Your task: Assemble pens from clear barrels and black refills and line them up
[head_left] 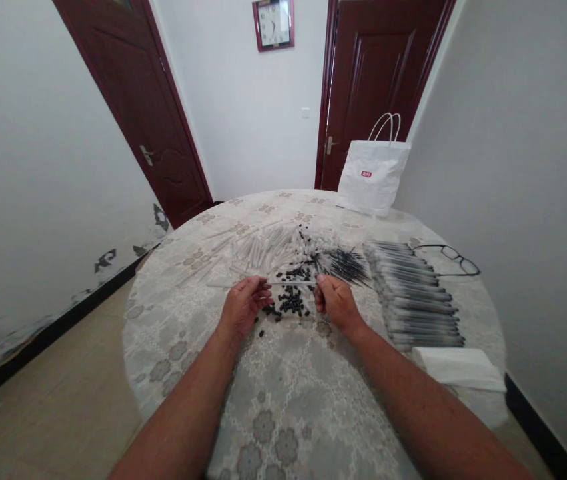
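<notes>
Both my hands are over the middle of a round table (293, 400) with a patterned cloth. My left hand (244, 303) and my right hand (334, 301) are each closed on one end of a clear pen barrel (290, 283) held level between them. Just below it lies a scatter of small black caps (290, 303). Behind are a pile of clear pen barrels (268, 250) and a bundle of thin black refills (343, 263).
A long row of assembled pens (416, 297) lies at the right, with black-framed glasses (450, 257) beyond and folded white paper (458, 367) near the edge. A white paper bag (373, 177) stands at the back. Two dark doors and a wall clock (273, 23) face me.
</notes>
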A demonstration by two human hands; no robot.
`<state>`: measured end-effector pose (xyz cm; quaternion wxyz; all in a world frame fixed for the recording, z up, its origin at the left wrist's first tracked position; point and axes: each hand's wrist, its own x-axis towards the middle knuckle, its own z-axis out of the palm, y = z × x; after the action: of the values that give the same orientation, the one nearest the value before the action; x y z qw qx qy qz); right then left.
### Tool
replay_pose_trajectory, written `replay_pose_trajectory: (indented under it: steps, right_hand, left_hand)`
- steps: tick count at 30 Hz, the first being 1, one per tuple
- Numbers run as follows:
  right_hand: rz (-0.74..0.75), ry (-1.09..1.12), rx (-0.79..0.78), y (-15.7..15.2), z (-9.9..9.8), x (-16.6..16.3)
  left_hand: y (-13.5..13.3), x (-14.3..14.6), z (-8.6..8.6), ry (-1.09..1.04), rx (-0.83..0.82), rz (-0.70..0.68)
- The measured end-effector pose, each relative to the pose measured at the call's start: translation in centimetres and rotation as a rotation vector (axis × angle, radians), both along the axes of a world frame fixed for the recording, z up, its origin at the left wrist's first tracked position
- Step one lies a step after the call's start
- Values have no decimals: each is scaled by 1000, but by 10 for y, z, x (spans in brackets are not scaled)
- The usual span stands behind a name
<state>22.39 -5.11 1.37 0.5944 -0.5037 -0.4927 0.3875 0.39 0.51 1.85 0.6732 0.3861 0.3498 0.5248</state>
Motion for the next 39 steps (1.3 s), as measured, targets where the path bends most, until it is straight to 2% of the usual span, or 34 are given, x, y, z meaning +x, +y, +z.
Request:
replay_pose_trajectory:
  steps: [4, 7, 15, 18, 24, 29, 35, 39]
  right_hand:
    - [-10, 29, -7, 1, 1, 1]
    - [-11, 6, -16, 1, 0, 2]
    - [14, -48, -19, 0, -1, 2]
    - [10, -92, -33, 0, 0, 5]
    - [-112, -469, 137, -2, -4, 7]
    - [-105, -570, 220, -2, -4, 5]
    - [15, -795, 422, -1, 6, 12]
    - [84, -1026, 438, 4, 9, 29]
  left_hand:
    - [8, -10, -1, -80, 3, 55]
    - [9, -13, -1, -49, 6, 69]
    - [-2, 1, -6, 341, 169, -46]
    - [-3, 5, -11, 395, 204, -71]
    - [-2, 5, -12, 400, 214, -45]
    - [-3, 4, -8, 384, 210, -17]
    - [-6, 7, -5, 474, 283, -44]
    - [-9, 12, -4, 563, 360, -79]
